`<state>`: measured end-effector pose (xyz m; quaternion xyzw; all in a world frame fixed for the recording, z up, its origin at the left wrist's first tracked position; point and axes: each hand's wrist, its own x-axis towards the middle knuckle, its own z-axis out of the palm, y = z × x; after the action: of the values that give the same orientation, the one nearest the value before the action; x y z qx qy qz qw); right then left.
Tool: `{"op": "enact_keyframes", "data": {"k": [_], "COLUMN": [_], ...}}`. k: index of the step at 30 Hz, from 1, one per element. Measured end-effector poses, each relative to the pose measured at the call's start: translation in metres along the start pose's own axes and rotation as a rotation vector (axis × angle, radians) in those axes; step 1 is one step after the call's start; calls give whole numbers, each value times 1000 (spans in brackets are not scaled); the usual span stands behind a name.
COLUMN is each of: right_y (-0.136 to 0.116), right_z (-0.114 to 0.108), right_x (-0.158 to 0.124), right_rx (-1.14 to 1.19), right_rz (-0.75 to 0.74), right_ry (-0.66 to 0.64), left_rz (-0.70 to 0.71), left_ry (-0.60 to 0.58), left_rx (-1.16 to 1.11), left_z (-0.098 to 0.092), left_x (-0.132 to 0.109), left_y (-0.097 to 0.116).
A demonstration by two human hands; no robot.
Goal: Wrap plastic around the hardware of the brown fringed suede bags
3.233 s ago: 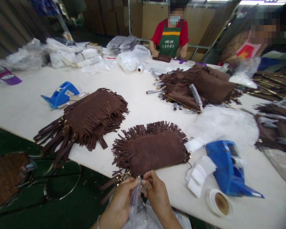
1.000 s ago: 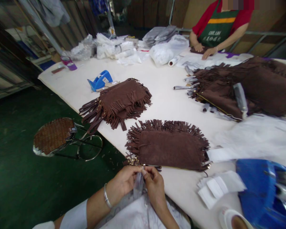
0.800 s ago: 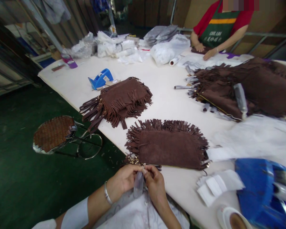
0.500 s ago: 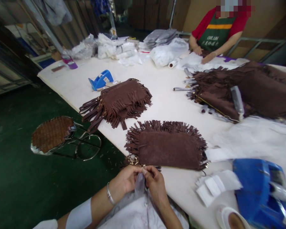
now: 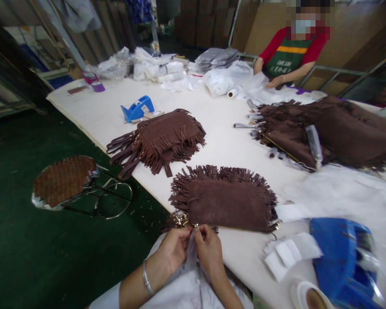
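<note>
A dark brown suede pouch (image 5: 230, 204) with fringed edges lies flat at the near edge of the table. Gold metal clasps (image 5: 181, 219) sit at its left corner, by the zipper side. My left hand (image 5: 173, 251) and my right hand (image 5: 209, 249) meet just below that corner, fingertips pinched close together. Between them hangs a translucent plastic strip (image 5: 191, 255), closed in the fingers of both. Its upper end, near the zipper pull, is hidden by my fingertips. Further back lies a stack of similar fringed pouches (image 5: 167, 133) with strap loops.
Blue tape dispensers stand at the right front (image 5: 337, 257) and further back (image 5: 137, 108). White paper slips (image 5: 287, 255) and a tape roll (image 5: 310, 294) lie nearby. More brown pouches (image 5: 334, 128) are piled at right. A co-worker (image 5: 287, 56) handles plastic across the table. A stool (image 5: 66, 180) stands left.
Both my hands stay pinched at the pouch's corner, and less of the plastic strip shows between them. Across the table, the co-worker is more upright and lifts a plastic bag. The view has shifted slightly.
</note>
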<state>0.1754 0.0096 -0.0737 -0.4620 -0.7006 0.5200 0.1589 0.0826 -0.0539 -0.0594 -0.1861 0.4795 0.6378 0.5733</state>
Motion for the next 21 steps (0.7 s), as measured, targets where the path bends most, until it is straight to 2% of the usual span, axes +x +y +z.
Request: {"op": "enact_keyframes", "data": {"k": [4,7,10,14,17,19,21], "right_y": [-10,-12,-9,-9,-13,-12,-8], "right_z": [7,3,-15,-51,-72,-77,-76], "right_x": [-2,-8,-18,-20,-4,10,23], "right_rx": [-140,-145,-228,-538,-734,-878,-996], "right_rz": [-29,-60,-99,-115,-308,-453,-512], "right_ry": [102,22,-63,47,122,99,34], "left_rz": [67,117,30,-75,-48,-18,56], "left_ry": [-1,-25,-84,-175,-213,-270,-294], "left_rx": [-25,-6,32,124,212,311,448], "left_z": [2,2,0,-10,-24,-36,-47], "left_x": [-2,-6,-11,-12,-9,-7,-7], "left_y": [-4,-2,0,-5,-11,-14,-15]}}
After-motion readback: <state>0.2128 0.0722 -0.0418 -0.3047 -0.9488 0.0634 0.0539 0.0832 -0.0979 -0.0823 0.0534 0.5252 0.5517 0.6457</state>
